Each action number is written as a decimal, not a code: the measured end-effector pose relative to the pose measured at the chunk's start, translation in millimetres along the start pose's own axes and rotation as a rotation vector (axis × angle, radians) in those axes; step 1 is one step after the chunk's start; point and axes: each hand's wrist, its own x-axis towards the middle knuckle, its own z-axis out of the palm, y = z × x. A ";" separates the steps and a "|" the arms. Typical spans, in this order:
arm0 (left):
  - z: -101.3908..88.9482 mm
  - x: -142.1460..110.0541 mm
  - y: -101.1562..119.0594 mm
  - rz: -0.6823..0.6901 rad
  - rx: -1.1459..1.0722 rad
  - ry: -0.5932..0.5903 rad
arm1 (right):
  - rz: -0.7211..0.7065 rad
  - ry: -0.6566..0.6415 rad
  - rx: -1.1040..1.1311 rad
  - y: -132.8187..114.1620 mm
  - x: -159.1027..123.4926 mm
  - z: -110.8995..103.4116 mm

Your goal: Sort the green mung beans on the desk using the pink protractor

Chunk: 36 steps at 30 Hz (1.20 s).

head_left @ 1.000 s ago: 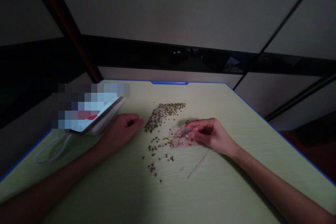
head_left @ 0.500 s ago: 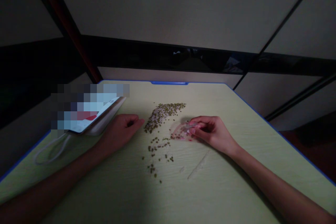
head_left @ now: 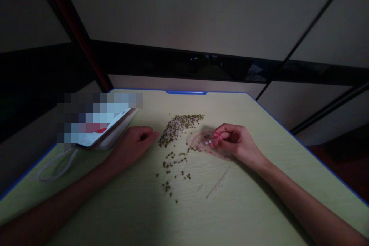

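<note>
My left hand (head_left: 138,141) rests on the table with its fingers curled into a loose fist, and no object shows in it. Just beyond its thumb lies a pile of small green beans (head_left: 180,125) mixed with paler grains. My right hand (head_left: 238,142) is closed in a pinch over a clear, pink-tinted plastic piece (head_left: 201,147) with a rounded edge. Small white and red spots show on or under that piece. Whether the pinched fingertips grip its edge or some small thing above it, I cannot tell.
Scattered green beans (head_left: 166,186) lie in front of the pile. A phone (head_left: 95,136) with a lit screen leans at the left, a white cord loop (head_left: 54,167) beside it. The pale table (head_left: 225,215) has a blue rim, and cabinet panels (head_left: 184,11) stand behind it.
My right hand has shifted slightly right and up, and more of the clear plastic piece shows below its fingers. My left hand and the bean pile look unchanged.
</note>
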 end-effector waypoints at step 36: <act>1.1 -0.6 -1.0 -0.016 0.008 0.005 | -0.170 -0.017 -0.305 4.1 9.2 31.0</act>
